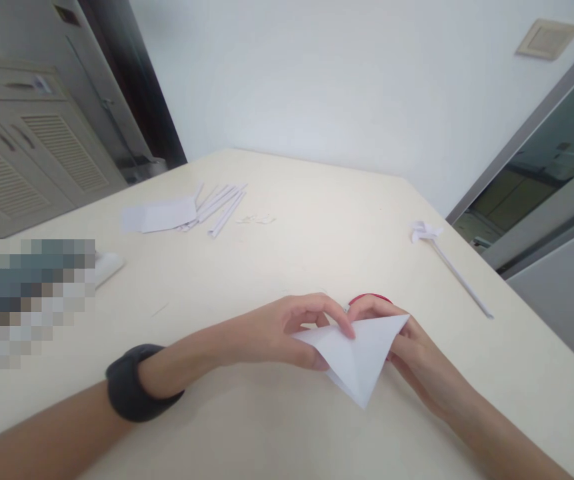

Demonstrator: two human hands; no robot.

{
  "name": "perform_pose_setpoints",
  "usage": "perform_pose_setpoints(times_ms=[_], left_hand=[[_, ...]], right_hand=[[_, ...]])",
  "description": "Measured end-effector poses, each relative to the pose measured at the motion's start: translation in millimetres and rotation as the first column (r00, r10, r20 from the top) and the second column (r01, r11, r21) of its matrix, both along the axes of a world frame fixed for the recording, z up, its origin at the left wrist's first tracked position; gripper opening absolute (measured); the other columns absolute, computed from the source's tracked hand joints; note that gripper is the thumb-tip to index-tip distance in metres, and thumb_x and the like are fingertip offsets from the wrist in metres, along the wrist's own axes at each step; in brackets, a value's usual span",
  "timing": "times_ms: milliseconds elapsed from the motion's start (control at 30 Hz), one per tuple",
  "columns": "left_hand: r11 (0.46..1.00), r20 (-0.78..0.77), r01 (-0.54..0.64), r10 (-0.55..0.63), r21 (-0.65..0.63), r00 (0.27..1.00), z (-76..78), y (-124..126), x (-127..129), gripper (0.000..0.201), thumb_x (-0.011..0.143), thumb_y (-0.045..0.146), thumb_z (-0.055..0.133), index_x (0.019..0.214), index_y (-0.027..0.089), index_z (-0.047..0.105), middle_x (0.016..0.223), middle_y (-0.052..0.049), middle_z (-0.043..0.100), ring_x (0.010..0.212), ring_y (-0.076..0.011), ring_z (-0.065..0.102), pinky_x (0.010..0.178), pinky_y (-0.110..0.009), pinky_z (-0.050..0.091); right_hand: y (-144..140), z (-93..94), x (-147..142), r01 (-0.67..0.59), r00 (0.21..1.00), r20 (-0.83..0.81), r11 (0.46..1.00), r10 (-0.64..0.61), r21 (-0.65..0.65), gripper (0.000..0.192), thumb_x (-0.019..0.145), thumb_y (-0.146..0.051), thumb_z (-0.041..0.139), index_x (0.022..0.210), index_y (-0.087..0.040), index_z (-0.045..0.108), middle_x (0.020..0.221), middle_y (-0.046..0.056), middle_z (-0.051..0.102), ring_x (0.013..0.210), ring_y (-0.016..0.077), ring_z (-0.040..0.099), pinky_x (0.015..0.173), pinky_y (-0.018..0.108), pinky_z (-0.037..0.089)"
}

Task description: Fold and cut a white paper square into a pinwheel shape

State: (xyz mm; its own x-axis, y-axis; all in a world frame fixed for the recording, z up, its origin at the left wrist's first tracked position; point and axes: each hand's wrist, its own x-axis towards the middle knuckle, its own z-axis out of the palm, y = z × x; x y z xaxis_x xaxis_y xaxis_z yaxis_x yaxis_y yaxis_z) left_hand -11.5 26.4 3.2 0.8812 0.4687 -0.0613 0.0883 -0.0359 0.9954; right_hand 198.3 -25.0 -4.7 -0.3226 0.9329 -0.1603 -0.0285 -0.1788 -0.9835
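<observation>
Folded white paper point(361, 353) held just above the near part of the table point(317, 227), between both hands. Left hand point(287, 330) pinching its upper edge, thumb under, fingers on top. Right hand point(407, 353) behind the sheet, grip pressed on the right corner. Judging by the creases: several folds done, shape a pointed triangle, more folding probably left. Finished pinwheel point(427, 232) on its stick far right; rolled sticks point(221, 203) and flat sheet point(159, 217) far left, unused. Red object point(369, 298) behind the hands mostly hidden, unidentifiable. Left edge blurred out. Right fingertips covered by paper.
</observation>
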Motion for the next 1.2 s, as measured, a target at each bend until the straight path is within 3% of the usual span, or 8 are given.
perform_pose_setpoints(times_ms=[200, 367, 500, 700, 833, 1000, 1200], left_hand=[[0.996, 0.011, -0.037, 0.036, 0.083, 0.999, -9.3, 0, 2, 0.035, 0.071, 0.019, 0.068, 0.105, 0.027, 0.062, 0.115, -0.002, 0.048, 0.106, -0.0199, 0.052, 0.08, -0.026, 0.045], [0.977, -0.106, -0.083, 0.105, 0.194, 0.989, 3.4, -1, 1, 0.034, 0.072, 0.016, 0.066, 0.103, 0.03, 0.064, 0.115, -0.001, 0.05, 0.107, -0.0199, 0.05, 0.075, -0.023, 0.045], [0.973, -0.111, -0.121, 0.145, 0.198, 0.983, 9.1, -2, 1, 0.032, 0.073, 0.016, 0.065, 0.103, 0.027, 0.064, 0.115, -0.002, 0.051, 0.107, -0.0205, 0.051, 0.078, -0.024, 0.045], [0.955, -0.031, -0.251, 0.259, 0.16, 0.965, -6.6, 1, 5, 0.021, 0.077, 0.022, 0.062, 0.098, 0.022, 0.063, 0.111, -0.004, 0.052, 0.102, -0.0198, 0.055, 0.085, -0.03, 0.044], [0.922, -0.071, -0.277, 0.306, 0.269, 0.949, -13.7, 1, 5, 0.02, 0.078, 0.027, 0.061, 0.098, 0.024, 0.062, 0.111, -0.004, 0.054, 0.103, -0.0201, 0.054, 0.087, -0.031, 0.043], [0.902, -0.083, -0.28, 0.323, 0.33, 0.943, -15.1, -3, 5, 0.017, 0.08, 0.024, 0.058, 0.097, 0.025, 0.062, 0.108, -0.002, 0.055, 0.105, -0.0197, 0.053, 0.09, -0.032, 0.04], [0.903, -0.14, -0.297, 0.352, 0.312, 0.925, -14.5, -4, 6, 0.019, 0.079, 0.022, 0.055, 0.097, 0.026, 0.061, 0.105, -0.001, 0.055, 0.084, -0.016, 0.055, 0.069, -0.026, 0.044]], right_hand=[[3, -4.1, 0, 0.042, 0.998, 0.055, 0.998, -0.039, -0.042, 0.02, 0.075, -0.027, 0.063, 0.093, -0.021, 0.055, 0.08, 0.0, 0.06, 0.066, 0.011, 0.051, 0.053, 0.018, 0.034], [2, -0.9, -2, 0.069, 0.996, 0.055, 0.995, -0.065, -0.065, 0.02, 0.076, -0.029, 0.062, 0.092, -0.021, 0.054, 0.076, -0.001, 0.057, 0.063, 0.0101, 0.05, 0.051, 0.017, 0.034], [1, -0.3, -5, 0.078, 0.996, 0.055, 0.994, -0.074, -0.077, 0.021, 0.082, -0.038, 0.056, 0.093, -0.02, 0.055, 0.077, 0.001, 0.056, 0.067, 0.0136, 0.053, 0.052, 0.02, 0.041], [0, -0.8, -6, 0.065, 0.997, 0.045, 0.998, -0.065, -0.005, 0.042, 0.086, -0.055, 0.043, 0.101, -0.017, 0.052, 0.077, 0.006, 0.061, 0.063, 0.0171, 0.058, 0.054, 0.027, 0.045], [-1, 0.7, -7, 0.03, 0.991, 0.132, 0.999, -0.035, 0.037, 0.034, 0.087, -0.048, 0.047, 0.106, -0.02, 0.048, 0.076, 0.003, 0.062, 0.063, 0.0153, 0.059, 0.055, 0.025, 0.045], [0, -7.8, -8, -0.008, 0.985, 0.172, 0.999, 0.0, 0.048, 0.024, 0.085, -0.04, 0.054, 0.097, -0.021, 0.048, 0.085, 0.003, 0.059, 0.066, 0.0156, 0.059, 0.056, 0.027, 0.044], [3, -16.5, -6, 0.002, 0.987, 0.158, 0.998, -0.011, 0.061, 0.025, 0.085, -0.033, 0.054, 0.105, -0.021, 0.046, 0.091, 0.005, 0.059, 0.067, 0.0149, 0.055, 0.054, 0.026, 0.042]])
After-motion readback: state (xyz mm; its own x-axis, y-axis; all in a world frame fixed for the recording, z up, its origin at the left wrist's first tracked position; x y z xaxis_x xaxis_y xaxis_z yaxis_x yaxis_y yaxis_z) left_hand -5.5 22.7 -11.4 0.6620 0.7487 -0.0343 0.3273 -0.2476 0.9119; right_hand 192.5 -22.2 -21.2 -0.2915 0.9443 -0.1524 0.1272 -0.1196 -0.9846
